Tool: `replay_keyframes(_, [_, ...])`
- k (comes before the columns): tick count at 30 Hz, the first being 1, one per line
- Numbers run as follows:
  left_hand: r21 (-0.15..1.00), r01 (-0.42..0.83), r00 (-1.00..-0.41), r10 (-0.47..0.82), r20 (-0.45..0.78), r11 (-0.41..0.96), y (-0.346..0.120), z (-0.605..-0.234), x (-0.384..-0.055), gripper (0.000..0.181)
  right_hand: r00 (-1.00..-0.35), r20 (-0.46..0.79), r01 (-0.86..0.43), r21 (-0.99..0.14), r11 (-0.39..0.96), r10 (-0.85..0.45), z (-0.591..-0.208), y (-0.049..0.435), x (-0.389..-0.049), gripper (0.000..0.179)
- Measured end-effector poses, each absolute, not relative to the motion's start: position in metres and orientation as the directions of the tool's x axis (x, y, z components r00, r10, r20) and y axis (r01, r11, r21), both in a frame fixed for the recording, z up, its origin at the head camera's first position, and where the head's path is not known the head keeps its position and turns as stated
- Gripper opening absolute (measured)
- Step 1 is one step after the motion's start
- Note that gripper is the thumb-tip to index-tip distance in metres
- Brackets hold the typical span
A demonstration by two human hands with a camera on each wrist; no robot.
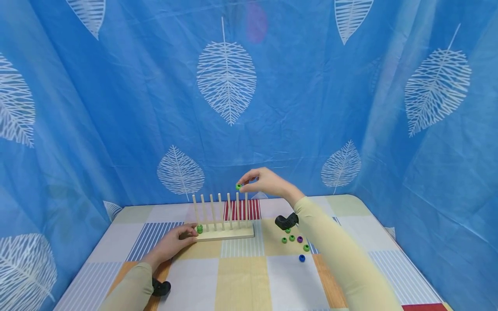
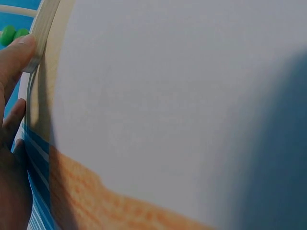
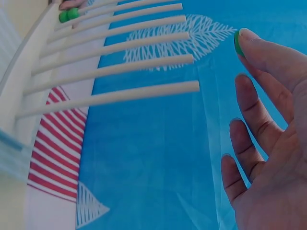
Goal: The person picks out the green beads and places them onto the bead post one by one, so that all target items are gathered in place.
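A wooden rack (image 1: 233, 233) with a row of several upright pegs stands toward the back of the table. My left hand (image 1: 173, 242) grips the left end of its base, and the thumb lies along the base's edge in the left wrist view. Two green beads (image 1: 199, 229) are stacked at the bottom of the leftmost peg. Above the tops of the right-hand pegs, my right hand (image 1: 266, 181) pinches a green bead (image 1: 238, 186) between thumb and forefinger. In the right wrist view that held bead (image 3: 237, 43) is apart from the peg tips, with the other fingers spread.
Loose beads lie on the patchwork cloth right of the rack: several green ones (image 1: 292, 238), a purple bead (image 1: 300, 239) and a blue bead (image 1: 301, 258). The right forearm passes beside them. A blue leaf-patterned curtain (image 1: 272, 108) hangs behind and at both sides.
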State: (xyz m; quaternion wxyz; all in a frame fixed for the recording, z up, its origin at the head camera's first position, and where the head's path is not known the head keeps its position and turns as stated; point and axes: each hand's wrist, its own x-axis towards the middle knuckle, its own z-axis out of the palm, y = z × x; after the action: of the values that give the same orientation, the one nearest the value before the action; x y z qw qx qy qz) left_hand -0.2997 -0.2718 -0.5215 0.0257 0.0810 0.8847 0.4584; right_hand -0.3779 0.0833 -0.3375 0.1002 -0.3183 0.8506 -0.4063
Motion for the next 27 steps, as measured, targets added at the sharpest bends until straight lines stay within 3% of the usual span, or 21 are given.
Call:
replay_keyframes(11, [0.82,0.097,-0.989,0.148,0.015,0.565,-0.27,-0.521,-0.298,0.009,-0.731,0.096,-0.454,-0.808,0.376,-0.676,-0.341,0.053,-0.388,0.026])
replay_keyframes(27, [0.824,0.1,-0.988,0.156,0.014,0.557,-0.27,-0.52,-0.299,0.008,-0.676,0.136,-0.51,-0.797,0.325,-0.725,-0.345,0.018,-0.394,0.025])
